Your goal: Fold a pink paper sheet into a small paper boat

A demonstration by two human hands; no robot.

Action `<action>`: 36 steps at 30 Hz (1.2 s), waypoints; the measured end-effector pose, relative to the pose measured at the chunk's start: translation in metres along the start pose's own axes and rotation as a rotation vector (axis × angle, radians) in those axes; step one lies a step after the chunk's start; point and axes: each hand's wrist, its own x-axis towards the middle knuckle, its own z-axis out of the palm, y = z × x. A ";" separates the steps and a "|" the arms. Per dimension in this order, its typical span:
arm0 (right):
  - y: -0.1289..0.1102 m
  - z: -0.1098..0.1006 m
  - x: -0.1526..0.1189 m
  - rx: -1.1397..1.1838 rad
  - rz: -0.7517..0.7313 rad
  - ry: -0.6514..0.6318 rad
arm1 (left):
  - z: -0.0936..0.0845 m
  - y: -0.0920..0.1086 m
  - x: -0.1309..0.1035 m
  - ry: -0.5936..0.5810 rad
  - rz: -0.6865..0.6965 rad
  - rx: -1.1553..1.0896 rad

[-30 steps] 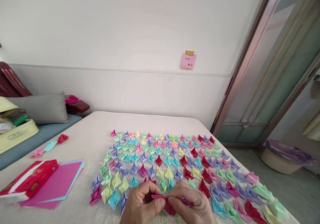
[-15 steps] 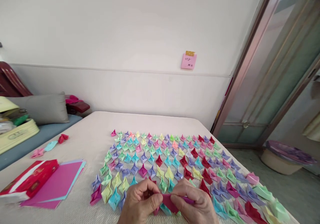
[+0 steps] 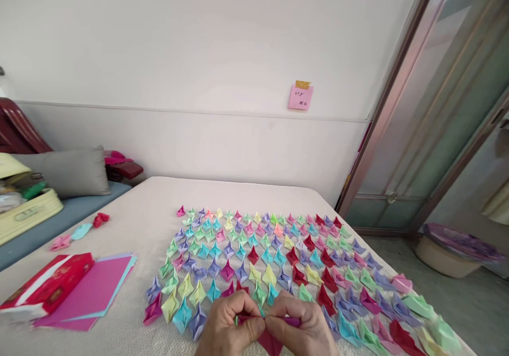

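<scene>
pinching magenta paper (image 3: 270,337) between both hands' fingertips (image 3: 265,321).

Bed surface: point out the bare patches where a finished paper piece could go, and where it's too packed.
Bare bedspread lies beyond the far row of folded paper pieces, towards the wall. Another free strip runs between those pieces and the pink paper sheets. It is crowded in front of both hands, the left hand and right hand pinching a magenta paper, and along the right edge.
</scene>
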 end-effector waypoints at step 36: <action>0.013 -0.009 0.004 0.123 0.076 0.065 | 0.013 -0.029 0.004 -0.010 -0.138 -0.232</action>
